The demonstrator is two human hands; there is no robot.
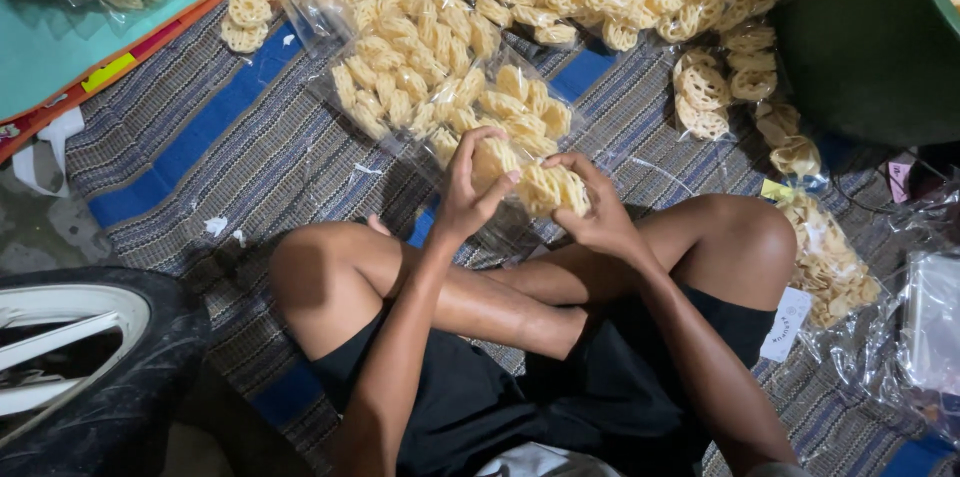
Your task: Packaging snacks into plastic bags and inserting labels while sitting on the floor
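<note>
Between the two bent knees, the left hand [470, 187] and the right hand [598, 215] meet over a clear plastic bag [500, 162] that is filled with pale yellow, flower-shaped crackers [530, 182]. The left hand is half closed: its fingers [478, 137] curve over the top of the bag and the thumb presses on a cracker from the side. The right hand is also half closed, with the fingers bent around the right end of the same bag and the thumb on top, so both hands grip the bag together. The bag rests just in front of the person's crossed legs, on a woven mat [200, 152] with blue and grey stripes.

Beyond the hands, more clear bags of the same crackers [420, 47] lie on the mat, some touching each other, and a few loose crackers [248, 9] lie near the top left. To the right, another filled bag [830, 267] lies beside the knee, near a dark green tub [860, 47]. At the bottom left, part of a black tyre [120, 377] with a white rim is visible.
</note>
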